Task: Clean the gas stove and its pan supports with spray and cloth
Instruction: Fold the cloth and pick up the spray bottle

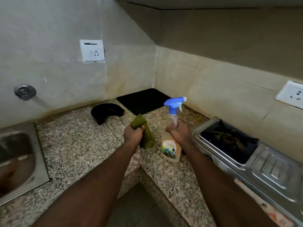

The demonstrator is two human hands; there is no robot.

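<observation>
The steel stove [270, 171] sits at the right of the speckled tabletop [78, 136], with its black pan support [232, 141] over the burner. Just left of it, the right hand [181, 134] grips the spray bottle [170, 149] by the neck. The left hand [132, 135] clutches a folded green cloth [141, 120]. A sink [41, 153] lies far left.

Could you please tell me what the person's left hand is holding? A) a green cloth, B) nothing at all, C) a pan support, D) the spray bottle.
A: the left hand grips the folded green cloth above the granite counter, while the right hand holds the spray bottle by its neck.
</observation>
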